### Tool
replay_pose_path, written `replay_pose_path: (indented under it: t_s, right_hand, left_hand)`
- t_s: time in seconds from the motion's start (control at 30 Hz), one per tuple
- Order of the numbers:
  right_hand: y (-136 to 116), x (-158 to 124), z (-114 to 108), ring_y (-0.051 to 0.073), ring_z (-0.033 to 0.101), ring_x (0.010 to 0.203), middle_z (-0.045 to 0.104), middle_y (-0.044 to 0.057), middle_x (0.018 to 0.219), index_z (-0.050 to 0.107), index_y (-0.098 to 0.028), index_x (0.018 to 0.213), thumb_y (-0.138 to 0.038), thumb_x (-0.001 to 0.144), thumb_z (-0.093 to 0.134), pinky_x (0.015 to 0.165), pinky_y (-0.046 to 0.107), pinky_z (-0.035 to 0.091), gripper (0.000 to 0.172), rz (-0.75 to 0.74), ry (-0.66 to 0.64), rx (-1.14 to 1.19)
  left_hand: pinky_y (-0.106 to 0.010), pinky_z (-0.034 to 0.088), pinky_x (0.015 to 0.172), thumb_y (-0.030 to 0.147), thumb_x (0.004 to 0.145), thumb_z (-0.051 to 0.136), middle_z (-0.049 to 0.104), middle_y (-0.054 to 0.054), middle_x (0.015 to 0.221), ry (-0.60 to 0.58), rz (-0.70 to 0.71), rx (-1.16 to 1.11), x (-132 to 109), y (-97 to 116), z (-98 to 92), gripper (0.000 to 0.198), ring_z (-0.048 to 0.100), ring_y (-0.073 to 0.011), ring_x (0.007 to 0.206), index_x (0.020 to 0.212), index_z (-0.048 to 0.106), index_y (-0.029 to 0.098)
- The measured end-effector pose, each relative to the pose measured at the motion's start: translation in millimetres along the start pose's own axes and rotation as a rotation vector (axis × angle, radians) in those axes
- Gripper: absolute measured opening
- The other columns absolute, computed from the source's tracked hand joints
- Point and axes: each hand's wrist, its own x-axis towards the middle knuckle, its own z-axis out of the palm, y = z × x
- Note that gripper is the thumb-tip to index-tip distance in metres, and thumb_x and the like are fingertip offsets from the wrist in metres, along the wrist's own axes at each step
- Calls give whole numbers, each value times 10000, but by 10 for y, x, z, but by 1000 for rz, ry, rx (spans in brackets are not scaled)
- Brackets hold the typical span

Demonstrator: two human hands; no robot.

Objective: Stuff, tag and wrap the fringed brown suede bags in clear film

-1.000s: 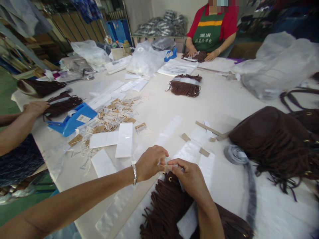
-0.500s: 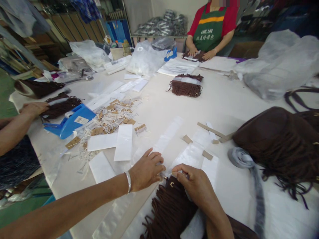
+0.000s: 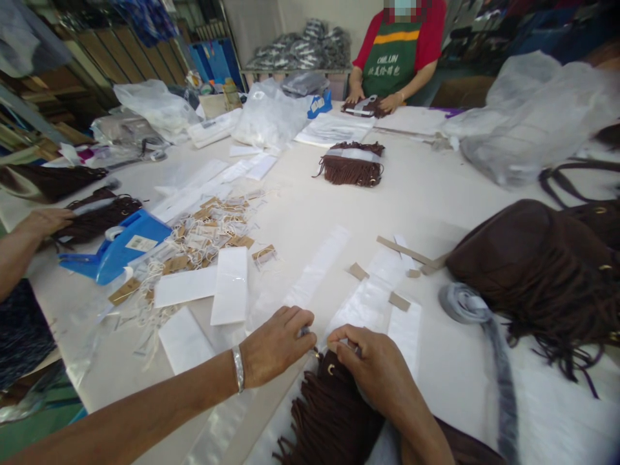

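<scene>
A dark brown fringed bag [image 3: 329, 413] lies at the front edge of my view, its top corner with a gold eyelet pointing away from me. My right hand [image 3: 382, 368] is closed at that corner, thumb and forefinger pinched on the bag's top edge. Just left of it, my left hand [image 3: 278, 345] has its fingers curled together near a small metal fitting. Something greyish shows between the left fingers, too small to name. White translucent wrapping sheet [image 3: 361, 300] lies beyond both hands.
Left are a pile of string tags [image 3: 213, 226], white packets [image 3: 230, 284] and a blue tape dispenser [image 3: 116, 245]. Right are a grey roll [image 3: 465, 303] and larger brown bag [image 3: 523, 258]. A wrapped fringed bag [image 3: 351, 165] sits farther off. Co-workers' hands [image 3: 356, 95] handle bags.
My left fingers have curled in from a looser spread, beside the bag's corner. My right hand keeps its pinch there. The whole view has shifted slightly.
</scene>
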Motion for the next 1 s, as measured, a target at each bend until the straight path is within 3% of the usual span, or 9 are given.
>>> replay_pose_path:
  t_s: [1.0]
  right_hand:
    - [-115, -57, 16, 174, 600, 742, 695, -41, 746, 669, -288, 847, -254, 898, 479, 714, 302, 317, 199, -35, 1, -135]
  left_hand:
    - [-378, 446, 872, 144, 884, 466, 487, -82, 1087, -21, 46, -49, 35, -29, -95, 83, 456, -226, 984, 918, 536, 173]
